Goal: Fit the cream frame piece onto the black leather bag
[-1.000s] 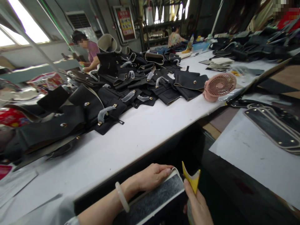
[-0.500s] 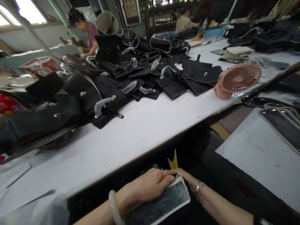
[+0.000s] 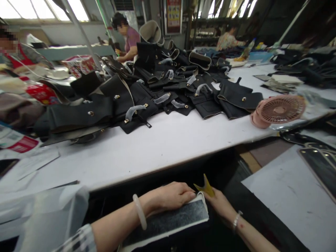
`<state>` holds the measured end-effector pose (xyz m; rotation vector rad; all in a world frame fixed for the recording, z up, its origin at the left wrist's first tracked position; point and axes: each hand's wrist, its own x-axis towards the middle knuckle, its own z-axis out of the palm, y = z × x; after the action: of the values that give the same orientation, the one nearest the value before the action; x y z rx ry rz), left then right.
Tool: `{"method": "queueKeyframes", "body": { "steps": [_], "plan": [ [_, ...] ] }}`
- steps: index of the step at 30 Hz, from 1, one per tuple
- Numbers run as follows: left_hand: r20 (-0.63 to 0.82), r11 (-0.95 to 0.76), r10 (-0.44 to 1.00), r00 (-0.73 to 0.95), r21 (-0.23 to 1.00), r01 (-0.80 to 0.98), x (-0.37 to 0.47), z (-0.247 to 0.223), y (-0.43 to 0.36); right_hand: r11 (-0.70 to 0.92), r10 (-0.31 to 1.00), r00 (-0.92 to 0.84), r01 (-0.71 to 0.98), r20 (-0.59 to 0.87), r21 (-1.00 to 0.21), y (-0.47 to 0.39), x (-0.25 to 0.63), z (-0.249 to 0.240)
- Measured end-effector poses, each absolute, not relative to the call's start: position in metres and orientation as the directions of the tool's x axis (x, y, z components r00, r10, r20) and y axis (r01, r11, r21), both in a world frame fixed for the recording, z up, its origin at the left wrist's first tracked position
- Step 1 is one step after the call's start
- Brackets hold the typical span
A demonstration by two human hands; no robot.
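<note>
Perhaps slipping, from uneven grip: pale-edged panel (image 3: 183, 217), clasped in left hand (image 3: 170, 196), before white table (image 3: 168, 141). Perhaps snagging panel corner, being close: yellow forked piece (image 3: 208, 190), gripped in right hand (image 3: 222, 204), before table. Counted: one panel, one forked piece, two hands; on table, one pink fan (image 3: 279, 109), black pieces (image 3: 78, 117) too overlapped to count.

- No text can be read for certain.
- Far wall poster (image 3: 173, 16): print too small.
- Red packet (image 3: 42, 93), left on the tabletop (image 3: 168, 140): white marks, blurred.
- White-and-crimson packet (image 3: 19, 140), near left: markings illegible.
</note>
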<state>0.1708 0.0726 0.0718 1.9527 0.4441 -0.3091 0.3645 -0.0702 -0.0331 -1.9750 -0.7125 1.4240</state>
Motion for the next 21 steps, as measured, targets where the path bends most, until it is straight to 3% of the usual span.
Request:
{"method": "queueKeyframes", "body": {
  "steps": [3,7,9,11,14,16,21],
  "plan": [
    [-0.430,-0.342,0.162,0.888,0.820,0.459,0.170,0.072,0.075,-0.752,0.656,0.215,0.113,-0.723,-0.649,-0.089,0.400,0.006],
    [-0.461,-0.275,0.230,0.857,0.814,0.512,0.170,0.071,0.076,-0.737,0.593,-0.199,0.257,-0.780,-0.626,-0.084,0.411,0.047],
    [-0.491,-0.217,0.268,0.829,0.807,0.549,0.170,0.070,0.075,-0.617,0.632,-0.272,0.390,-0.725,-0.684,-0.072,0.405,0.055],
    [-0.505,-0.180,0.293,0.812,0.805,0.565,0.168,0.069,0.073,-0.446,0.749,-0.192,0.562,-0.634,-0.697,-0.059,0.401,0.057],
    [-0.478,-0.186,0.314,0.820,0.816,0.547,0.167,0.066,0.071,-0.162,0.940,-0.005,0.875,-0.342,-0.456,-0.043,0.399,0.056],
    [-0.461,-0.201,0.323,0.826,0.820,0.536,0.166,0.066,0.071,-0.002,0.987,-0.038,0.968,-0.158,-0.249,-0.034,0.396,0.058],
    [-0.426,-0.242,0.353,0.833,0.818,0.521,0.169,0.077,0.069,0.267,0.958,-0.279,0.952,-0.065,-0.147,-0.011,0.384,0.065]
  ]
}}
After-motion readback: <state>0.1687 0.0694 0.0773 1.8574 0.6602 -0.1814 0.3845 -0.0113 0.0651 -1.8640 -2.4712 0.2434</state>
